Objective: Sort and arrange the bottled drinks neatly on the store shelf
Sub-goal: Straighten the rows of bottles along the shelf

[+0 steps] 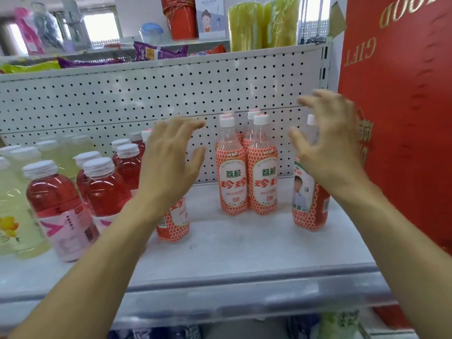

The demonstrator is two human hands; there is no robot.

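Head view: nearest, the shelf edge is crossed by both forearms. The left hand and the right hand are held with fingers spread and nothing grasped. Each is poised before a stray lychee bottle (left stray, right stray), probably to draw them toward the central lychee group, which is set tight with labels forward. Red drinks are ranked at the left by kind, and the pegboard stands behind.
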